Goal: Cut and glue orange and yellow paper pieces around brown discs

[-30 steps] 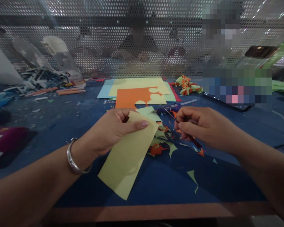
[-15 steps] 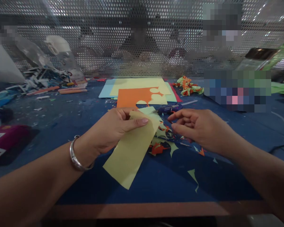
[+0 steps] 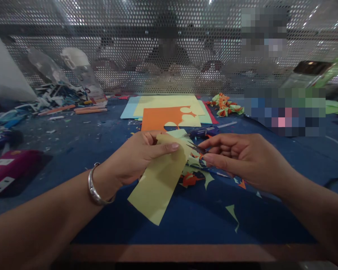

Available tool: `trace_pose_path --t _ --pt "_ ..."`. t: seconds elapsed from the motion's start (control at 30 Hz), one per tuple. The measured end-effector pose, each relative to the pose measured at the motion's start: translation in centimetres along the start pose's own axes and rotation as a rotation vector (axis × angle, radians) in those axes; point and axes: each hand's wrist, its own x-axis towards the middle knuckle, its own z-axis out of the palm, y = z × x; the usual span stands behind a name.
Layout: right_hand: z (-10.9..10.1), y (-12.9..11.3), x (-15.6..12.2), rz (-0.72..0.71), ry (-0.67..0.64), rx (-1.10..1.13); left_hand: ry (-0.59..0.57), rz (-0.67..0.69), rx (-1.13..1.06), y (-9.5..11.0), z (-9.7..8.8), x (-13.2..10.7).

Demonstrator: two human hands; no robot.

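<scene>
My left hand (image 3: 138, 157) pinches the top of a pale yellow paper strip (image 3: 160, 183), thumb on its front, holding it tilted above the blue table (image 3: 202, 221). A silver bangle (image 3: 95, 186) sits on that wrist. My right hand (image 3: 242, 157) is closed around small scissors (image 3: 196, 148), whose dark blades point left and almost touch the strip's right edge. Below and between the hands lies a heap of orange and green paper scraps (image 3: 194, 176).
Behind the hands lie stacked coloured sheets (image 3: 169, 101) topped by a cut orange sheet (image 3: 157, 118), a purple tool (image 3: 202, 131) and folded orange-green pieces (image 3: 225, 105). A magenta box (image 3: 8, 170) sits left. Clutter and orange sticks (image 3: 90, 110) lie far left. A perforated screen (image 3: 129, 56) backs the table.
My right hand rose from the scrap heap and moved left toward the strip, bringing the scissor blades up to its edge. The left hand kept its hold and lifted the strip slightly.
</scene>
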Motion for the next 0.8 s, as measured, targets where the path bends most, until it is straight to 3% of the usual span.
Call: trace_pose_path --t 0.8 --pt "0.17 -0.73 -0.22 -0.017 0.003 -0.009 -0.056 0.006 -0.027 -0.23 0.23 -0.2"
